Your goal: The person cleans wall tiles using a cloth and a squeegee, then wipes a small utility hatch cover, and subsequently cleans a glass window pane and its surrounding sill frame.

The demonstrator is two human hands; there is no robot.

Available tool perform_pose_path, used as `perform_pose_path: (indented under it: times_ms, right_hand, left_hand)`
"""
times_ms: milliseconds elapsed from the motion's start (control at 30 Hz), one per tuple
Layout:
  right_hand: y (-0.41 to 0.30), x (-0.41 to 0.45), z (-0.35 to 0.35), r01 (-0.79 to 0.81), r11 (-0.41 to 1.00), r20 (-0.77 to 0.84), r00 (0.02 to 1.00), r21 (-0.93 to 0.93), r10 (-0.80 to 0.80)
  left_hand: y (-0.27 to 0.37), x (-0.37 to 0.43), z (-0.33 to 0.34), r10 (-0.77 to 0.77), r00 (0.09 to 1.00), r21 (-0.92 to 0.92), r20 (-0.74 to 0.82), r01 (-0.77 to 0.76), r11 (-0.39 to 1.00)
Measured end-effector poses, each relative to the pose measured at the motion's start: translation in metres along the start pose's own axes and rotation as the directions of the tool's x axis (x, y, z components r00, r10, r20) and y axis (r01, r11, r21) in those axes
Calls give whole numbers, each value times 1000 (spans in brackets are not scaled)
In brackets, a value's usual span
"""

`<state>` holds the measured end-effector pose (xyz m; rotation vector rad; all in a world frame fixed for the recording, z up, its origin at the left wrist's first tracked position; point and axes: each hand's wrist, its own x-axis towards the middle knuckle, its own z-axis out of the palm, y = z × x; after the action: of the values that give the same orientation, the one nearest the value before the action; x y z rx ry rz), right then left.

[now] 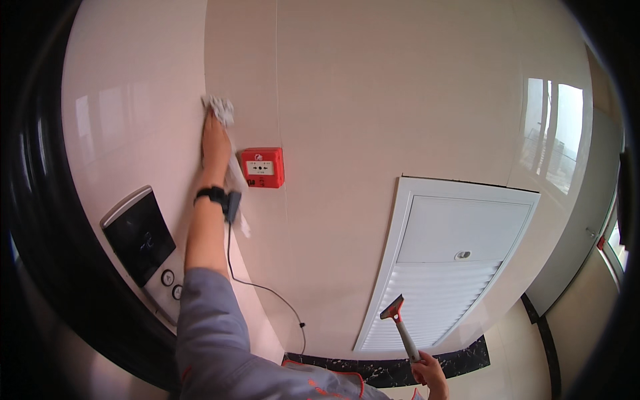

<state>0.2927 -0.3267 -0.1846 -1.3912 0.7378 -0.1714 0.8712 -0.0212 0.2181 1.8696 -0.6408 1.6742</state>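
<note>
My left hand [216, 147] reaches up to the inner corner of the tiled wall and presses a crumpled white cloth [220, 110] against it. A long strip of the cloth hangs down beside the wrist, which wears a black strap with a small device [231, 206] and a cable. Just right of that hand is a red fire alarm call point [262, 168]. Low on the right, my right hand [429, 372] grips the grey handle of a scraper [406, 336], its red head and wide blade pointing up in front of the louvred panel.
An elevator call panel [139, 237] with a dark screen and round buttons is on the left wall. A white louvred access panel [467, 225] is set in the facing wall. Dark marble skirting [470, 356] runs along the floor. A grey door [575, 220] stands far right.
</note>
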Motion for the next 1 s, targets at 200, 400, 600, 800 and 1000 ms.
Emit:
perform_pose_path:
  times_ms: [200,400,600,800,1000]
  right_hand:
    - [-7,9,7,16,1000,32,999,17,-17]
    - [-23,5,14,46,999,113,993,-21,-44]
    - [-25,1,21,44,999,149,988,-26,-40]
    - [-21,6,28,64,996,162,985,-65,-52]
    - [-22,2,30,58,995,144,988,-84,-46]
  left_hand:
    - [5,-207,-6,-130,980,40,152,126,991]
    - [-2,-187,-36,-441,886,-453,146,456,766]
    - [113,-31,-74,-343,769,-158,540,492,856]
    - [132,-43,-24,280,930,-152,237,-249,957]
    - [69,-40,-57,-6,949,-90,316,36,995]
